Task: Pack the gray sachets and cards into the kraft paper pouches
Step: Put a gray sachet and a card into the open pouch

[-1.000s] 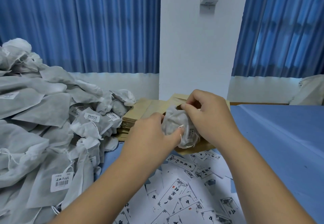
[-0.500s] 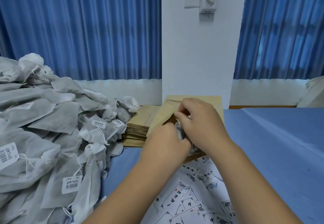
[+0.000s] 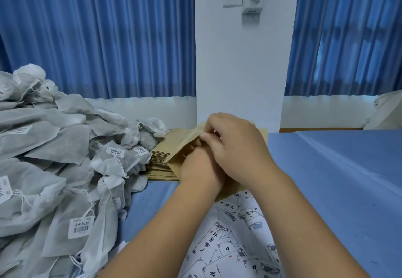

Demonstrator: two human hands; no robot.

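Note:
A kraft paper pouch [image 3: 187, 141] lies tilted on the stack of flat kraft pouches [image 3: 160, 164] at the table's middle. My right hand [image 3: 236, 147] pinches the pouch's upper lip and holds its mouth apart. My left hand [image 3: 199, 169] reaches into that mouth, so its fingers are hidden inside. The gray sachet it carried is out of sight in the pouch. A big heap of gray sachets [image 3: 65, 158] with barcode labels fills the left side. Printed cards [image 3: 228, 240] lie scattered under my forearms.
The table is covered with a blue cloth [image 3: 326, 179] that stretches to the right. A white wall pillar [image 3: 239, 71] and blue curtains stand close behind the pouch stack. A pale object [image 3: 387, 112] sits at the far right edge.
The gray sachet, held in both hands before the pouch, has gone inside it. My left hand followed it in and my right hand shifted to the pouch's lip.

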